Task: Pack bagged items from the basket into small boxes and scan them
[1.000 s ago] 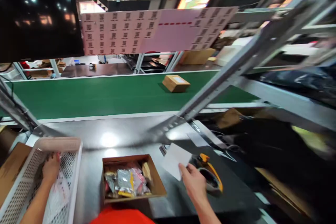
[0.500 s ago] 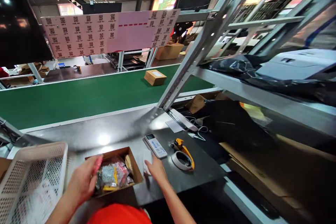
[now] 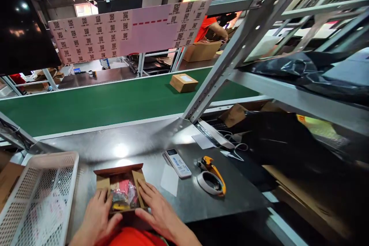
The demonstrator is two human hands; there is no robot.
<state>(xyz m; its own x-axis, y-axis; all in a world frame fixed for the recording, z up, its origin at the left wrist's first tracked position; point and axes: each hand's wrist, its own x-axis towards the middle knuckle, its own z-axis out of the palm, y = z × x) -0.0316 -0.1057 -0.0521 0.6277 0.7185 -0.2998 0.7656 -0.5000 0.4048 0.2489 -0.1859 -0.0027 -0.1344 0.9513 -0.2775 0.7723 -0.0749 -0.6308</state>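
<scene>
On the grey steel table (image 3: 150, 142), left hand (image 3: 96, 219) and right hand (image 3: 157, 209) lie flat, fingers spread, pressing the flaps of the small brown cardboard box (image 3: 121, 188); light, creasable, probably best gripped by its side walls.

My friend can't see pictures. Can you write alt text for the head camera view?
Two bare hands, left hand and right hand, press the flaps of a small cardboard box of packets on a metal table. A white basket sits left, a tape dispenser right.

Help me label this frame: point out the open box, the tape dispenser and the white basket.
Open box (image 3: 137, 187): head view, on its folded right flap.
Tape dispenser (image 3: 212, 182): head view, on the white tape roll's rim.
White basket (image 3: 70, 184): head view, on its right perforated wall.
</scene>
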